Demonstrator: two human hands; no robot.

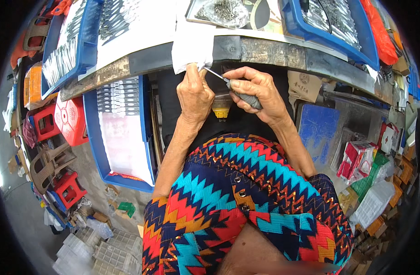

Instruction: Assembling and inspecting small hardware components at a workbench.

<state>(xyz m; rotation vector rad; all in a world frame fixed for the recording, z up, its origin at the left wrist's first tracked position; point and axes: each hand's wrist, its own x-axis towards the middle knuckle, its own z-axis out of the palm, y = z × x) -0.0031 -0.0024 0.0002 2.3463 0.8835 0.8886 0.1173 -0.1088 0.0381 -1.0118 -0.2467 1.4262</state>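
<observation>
My right hand (260, 94) is wrapped round the grey, bulky handle of a thin-shafted tool (243, 97), like an awl or small screwdriver. Its metal shaft points left, and the tip reaches the fingertips of my left hand (195, 94). Those fingers are pinched together at the lower end of a white cloth (187, 48) draped over the table edge. What they pinch, if anything, is hidden by the fingers. Just beyond the cloth, a shallow tray (190, 14) holds a heap of small dark metal parts in clear plastic.
The worn table edge (265, 51) crosses in front of me. Blue bins stand on it, one at right (310, 34) and one at left (84, 55), full of slim metal pieces. Lower left is another blue bin (98, 158) with rows of parts. Red stools (70, 190) stand beyond.
</observation>
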